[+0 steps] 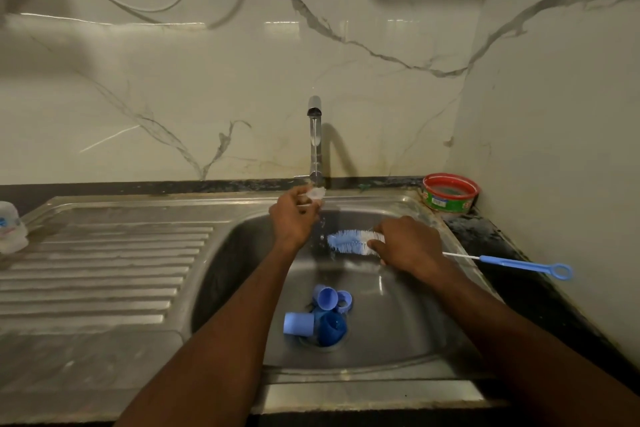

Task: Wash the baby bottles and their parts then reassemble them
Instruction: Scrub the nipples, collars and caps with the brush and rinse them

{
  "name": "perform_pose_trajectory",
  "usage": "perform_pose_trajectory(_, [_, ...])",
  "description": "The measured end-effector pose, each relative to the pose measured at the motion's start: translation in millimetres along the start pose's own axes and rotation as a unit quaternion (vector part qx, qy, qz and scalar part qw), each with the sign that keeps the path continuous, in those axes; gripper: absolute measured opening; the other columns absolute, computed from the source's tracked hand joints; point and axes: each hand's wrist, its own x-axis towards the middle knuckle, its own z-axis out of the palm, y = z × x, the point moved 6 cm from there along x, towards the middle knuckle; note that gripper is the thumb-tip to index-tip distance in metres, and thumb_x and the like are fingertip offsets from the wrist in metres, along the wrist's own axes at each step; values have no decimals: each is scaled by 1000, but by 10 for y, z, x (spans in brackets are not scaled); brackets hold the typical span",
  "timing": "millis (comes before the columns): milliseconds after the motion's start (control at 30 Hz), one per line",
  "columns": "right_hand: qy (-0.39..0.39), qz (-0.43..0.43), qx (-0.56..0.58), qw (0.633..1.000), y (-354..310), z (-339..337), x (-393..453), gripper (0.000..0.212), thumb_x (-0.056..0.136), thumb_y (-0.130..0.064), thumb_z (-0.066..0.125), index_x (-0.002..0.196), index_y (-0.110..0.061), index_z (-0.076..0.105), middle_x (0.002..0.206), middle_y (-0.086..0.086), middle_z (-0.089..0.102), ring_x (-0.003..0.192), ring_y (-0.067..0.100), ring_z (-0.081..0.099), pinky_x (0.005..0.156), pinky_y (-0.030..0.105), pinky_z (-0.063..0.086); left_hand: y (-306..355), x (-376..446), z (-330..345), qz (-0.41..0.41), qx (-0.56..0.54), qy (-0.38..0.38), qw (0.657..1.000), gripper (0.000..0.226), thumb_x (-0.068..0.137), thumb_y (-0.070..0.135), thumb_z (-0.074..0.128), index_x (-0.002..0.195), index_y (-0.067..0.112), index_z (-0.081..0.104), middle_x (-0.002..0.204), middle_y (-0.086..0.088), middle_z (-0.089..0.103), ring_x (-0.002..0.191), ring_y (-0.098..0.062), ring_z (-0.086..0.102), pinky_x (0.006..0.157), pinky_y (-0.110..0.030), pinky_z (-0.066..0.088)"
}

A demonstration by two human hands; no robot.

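Here left hand (293,215) pinches clear nipple (317,193); right hand (405,246) grips brush (349,241); labels unreadable

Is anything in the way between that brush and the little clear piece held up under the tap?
Nothing visible. The right hand holds the bottle brush by its bristles, just lower right of the clear teat pinched in the left hand; only falling water crosses the gap.

Looking dim and yellowish overall. Catching streaks of glare across the glossy wall tiles (242,24). Throwing a soft faucet (315,142) shadow rightward. Bending straight lines at the edges, blurring the corners, showing grain throughout.
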Motion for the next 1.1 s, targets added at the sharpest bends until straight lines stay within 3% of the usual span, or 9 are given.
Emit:
perform_pose_trajectory(100, [0, 3, 4, 1000, 0, -16, -10, 27, 95, -49, 56, 115, -34, 67, 107, -4, 70, 97, 19, 66, 77, 34, 49, -32, 9, -28, -24, 34, 11, 999, 18, 85, 25, 81, 97, 19, 69, 95, -5, 75, 87, -16, 71, 85, -33, 58])
perform_pose_trajectory(200, [0, 7, 3, 1000, 14, -20, 6, 28, 95, -49, 56, 116, -33, 67, 108, -2, 70, 97, 21, 66, 79, 35, 52, 24, -3, -60, 23, 27, 17, 999, 24, 88, 28, 78, 109, 18, 72, 98, 3, 73, 84, -2, 66, 79, -17, 52])
perform_pose_trajectory(300, [5, 10, -1, 1000, 35, -17, 7, 30, 95, -51, 56, 118, -34, 66, 111, 0, 69, 99, 22, 65, 79, 36, 51, 79, -45, -52, 59, 75, -1, 995, 20, 94, 31, 70, 109, 18, 77, 94, 2, 77, 81, -4, 69, 82, -20, 55])
perform_pose_trajectory(433, [13, 9, -7, 1000, 24, -20, 10, 30, 95, -52, 57, 117, -34, 67, 108, -1, 69, 96, 21, 65, 76, 35, 49, 179, -82, 76, 99, 122, -62, 986, 16, 91, 28, 74, 99, 15, 78, 86, 5, 74, 71, 1, 64, 65, -4, 45])
perform_pose_trajectory(533, [14, 11, -7, 1000, 3, -13, 16, 31, 95, -53, 57, 117, -33, 66, 108, -1, 69, 95, 21, 65, 74, 34, 48, 129, -90, 207, 99, 191, -123, 969, 21, 83, 24, 81, 100, 13, 76, 89, 1, 73, 75, -5, 63, 67, -13, 47])
perform_pose_trajectory(633, [10, 8, -14, 1000, 1, 24, 16, 33, 95, -54, 57, 117, -31, 66, 111, -1, 68, 98, 21, 64, 75, 34, 46, 33, -95, 234, 70, 226, -143, 961, 25, 78, 20, 84, 100, 15, 72, 87, 4, 65, 71, -1, 55, 60, -11, 37])
perform_pose_trajectory(867, [-15, -17, 1, 1000, -142, 4, -77, 32, 96, -47, 56, 117, -25, 65, 116, 3, 67, 105, 24, 63, 84, 37, 52, -3, -176, -6, 73, 298, -157, 939, 28, 84, 47, 78, 93, 22, 70, 91, 1, 70, 78, -10, 63, 73, -29, 54])
perform_pose_trajectory(1033, [127, -3, 15, 992, -240, -312, -94, 24, 96, -41, 56, 110, -26, 68, 104, 5, 70, 93, 28, 67, 73, 35, 49, 322, -178, -393, 117, 326, -46, 937, 37, 87, 59, 68, 95, 23, 70, 88, 4, 67, 80, -13, 62, 72, -33, 50])
perform_pose_trajectory(1100, [127, 0, 10, 992, -255, -299, -105, 22, 96, -37, 57, 110, -25, 68, 104, 6, 70, 92, 29, 68, 69, 34, 46, 323, -211, -521, 120, 332, -17, 935, 35, 85, 55, 70, 94, 22, 71, 86, 4, 66, 82, -15, 63, 72, -31, 48])
